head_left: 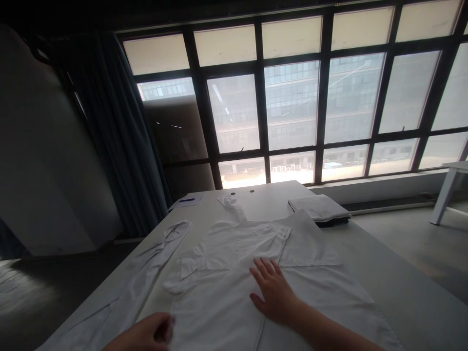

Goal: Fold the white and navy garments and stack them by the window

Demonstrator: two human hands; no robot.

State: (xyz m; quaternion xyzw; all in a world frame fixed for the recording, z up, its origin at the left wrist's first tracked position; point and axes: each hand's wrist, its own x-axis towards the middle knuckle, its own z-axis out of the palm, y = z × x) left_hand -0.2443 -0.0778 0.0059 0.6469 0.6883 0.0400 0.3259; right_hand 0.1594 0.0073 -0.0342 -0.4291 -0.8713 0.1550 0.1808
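A white garment point(219, 302), with seams and folded parts, lies spread over the table in front of me. My right hand point(273, 293) rests flat on its middle, palm down with fingers spread, beside a long seam. At the garment's left edge, low in the view, my left hand point(148, 333) is closed with curled fingers; the fingertips meet the cloth edge there, slightly blurred. Left of it runs a long crumpled strip of white cloth point(146, 268) along the table's side. Whether that strip joins the garment, I cannot tell. A narrow white piece point(232, 208) extends beyond the garment's far side.
The white table point(270, 195) has two round holes near its far end. A folded white stack with dark cloth under it point(320, 208) sits at the right edge. Paper with a blue pen point(187, 200) lies far left. Curtain point(113, 131), windows and another table point(448, 190) stand beyond.
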